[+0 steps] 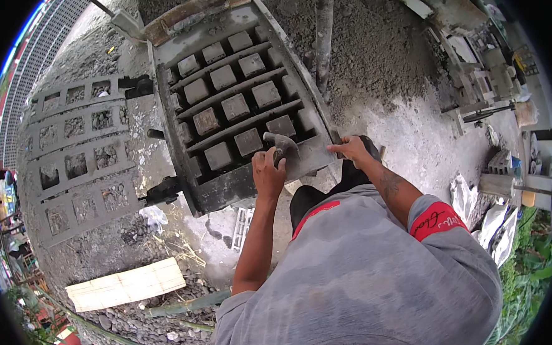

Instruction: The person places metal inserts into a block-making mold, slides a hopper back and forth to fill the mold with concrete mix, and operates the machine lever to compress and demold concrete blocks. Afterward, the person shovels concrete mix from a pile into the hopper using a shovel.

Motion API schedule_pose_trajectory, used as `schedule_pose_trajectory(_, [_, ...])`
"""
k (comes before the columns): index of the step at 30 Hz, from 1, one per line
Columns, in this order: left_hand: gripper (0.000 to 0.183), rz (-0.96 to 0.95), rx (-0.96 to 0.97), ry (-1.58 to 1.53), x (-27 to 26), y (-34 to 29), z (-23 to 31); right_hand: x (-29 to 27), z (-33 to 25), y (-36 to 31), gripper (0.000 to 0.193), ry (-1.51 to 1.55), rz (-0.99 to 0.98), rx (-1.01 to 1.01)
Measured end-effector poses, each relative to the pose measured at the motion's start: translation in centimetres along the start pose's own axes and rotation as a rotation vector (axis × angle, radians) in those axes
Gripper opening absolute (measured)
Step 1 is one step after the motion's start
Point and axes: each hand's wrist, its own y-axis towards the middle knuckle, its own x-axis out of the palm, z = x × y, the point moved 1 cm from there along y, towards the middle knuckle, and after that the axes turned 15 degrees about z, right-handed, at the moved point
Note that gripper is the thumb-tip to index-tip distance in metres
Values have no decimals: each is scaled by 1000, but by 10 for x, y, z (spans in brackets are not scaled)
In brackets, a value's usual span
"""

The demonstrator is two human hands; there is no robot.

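Note:
A large metal block mould [311,155] stands in front of me, with rows of square cores and dark slots between them. My left hand [267,171] is closed round a hammer [281,141], whose grey, dusty head lies over the near right corner of the mould. The hammer's handle is mostly hidden by my fingers. My right hand [353,149] is at the mould's right edge, its fingers pinched together by the side bar. Whatever they grip there is too small to make out.
Left of the mould, freshly formed hollow concrete blocks [84,134] lie in rows on the ground. Heaped grey sand mix [382,59] lies beyond, with a pole [322,37] beside the mould. A pale board [126,283] rests on gravel at lower left. White sacks [492,221] lie at right.

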Motion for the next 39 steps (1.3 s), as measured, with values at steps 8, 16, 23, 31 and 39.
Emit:
schedule_pose_trajectory(8, [28,-153,201,-104,10,8,21,-5,0,-4,49,-79,117,-128])
schedule_pose_trajectory(16, [26,-340,436,-224,34,0,53,10,18,-14,56,16,290,-258])
schedule_pose_trajectory(23, [27,-478,766,-257,111,16,112,34,60,7,25,-67,545,-528])
schedule_pose_trajectory(31, [41,-771,1021,164,153,30,95,27,31,-10,30,-157,494,-368])
schedule_pose_trajectory(39, [35,-1066,1063,168,179,50,104,19,35,-10,47,-78,352,-241])
